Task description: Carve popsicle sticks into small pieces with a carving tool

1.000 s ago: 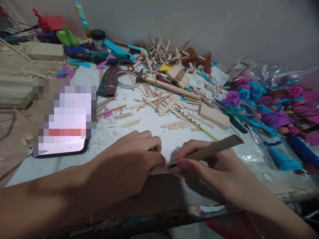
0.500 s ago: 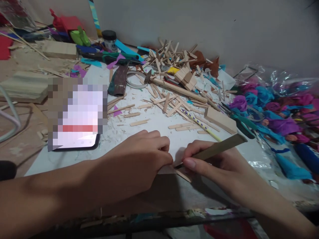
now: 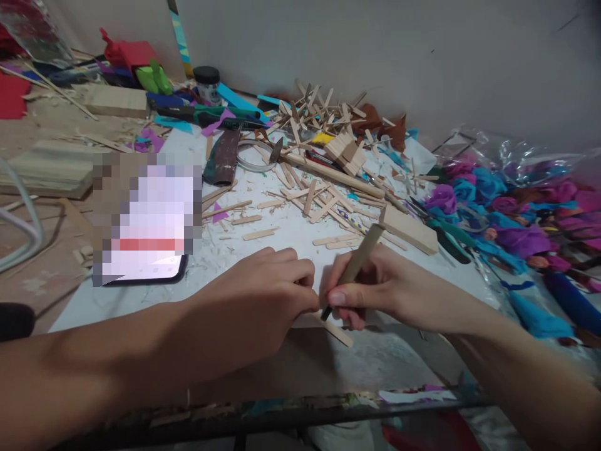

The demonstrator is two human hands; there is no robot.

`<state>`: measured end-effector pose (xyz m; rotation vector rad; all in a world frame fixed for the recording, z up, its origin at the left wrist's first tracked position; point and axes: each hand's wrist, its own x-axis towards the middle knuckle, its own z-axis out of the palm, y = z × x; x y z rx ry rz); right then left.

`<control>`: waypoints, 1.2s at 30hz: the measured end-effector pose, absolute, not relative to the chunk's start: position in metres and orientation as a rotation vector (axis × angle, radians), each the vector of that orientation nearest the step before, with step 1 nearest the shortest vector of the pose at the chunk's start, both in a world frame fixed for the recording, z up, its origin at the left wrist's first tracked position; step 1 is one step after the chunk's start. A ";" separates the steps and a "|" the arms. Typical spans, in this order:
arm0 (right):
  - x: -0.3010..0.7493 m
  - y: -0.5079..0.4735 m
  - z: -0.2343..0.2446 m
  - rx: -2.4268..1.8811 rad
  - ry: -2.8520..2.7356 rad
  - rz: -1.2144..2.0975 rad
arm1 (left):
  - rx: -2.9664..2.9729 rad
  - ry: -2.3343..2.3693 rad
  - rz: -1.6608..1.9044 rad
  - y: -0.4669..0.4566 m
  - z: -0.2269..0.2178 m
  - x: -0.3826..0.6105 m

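Note:
My left hand (image 3: 277,294) is closed, its fingertips pressing one end of a popsicle stick (image 3: 339,334) near the front edge of the white paper (image 3: 263,247). The other end of that stick points toward me and to the right. Pinched in my right hand (image 3: 375,285) is a wooden-handled craft knife (image 3: 359,254), held tilted like a pen. Its dark tip meets the stick close beside my left fingers. My left fingertips are partly hidden.
Popsicle sticks lie piled at the back (image 3: 319,113). Around the paper are a phone (image 3: 159,269), a tape roll (image 3: 253,156), a wood block (image 3: 407,228) and green-handled pliers (image 3: 448,241). Crepe-paper flowers (image 3: 521,241) crowd the right side; a jar (image 3: 207,84) stands behind.
My right hand has turned the knife more upright, its handle end swinging left and up. The tip remains near the stick. My left hand stays almost still.

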<state>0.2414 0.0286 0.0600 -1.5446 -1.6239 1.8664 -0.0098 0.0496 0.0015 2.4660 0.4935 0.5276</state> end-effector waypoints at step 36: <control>0.239 0.027 0.061 -1.398 -1.837 1.738 | 2.390 0.526 0.608 0.045 0.001 -0.011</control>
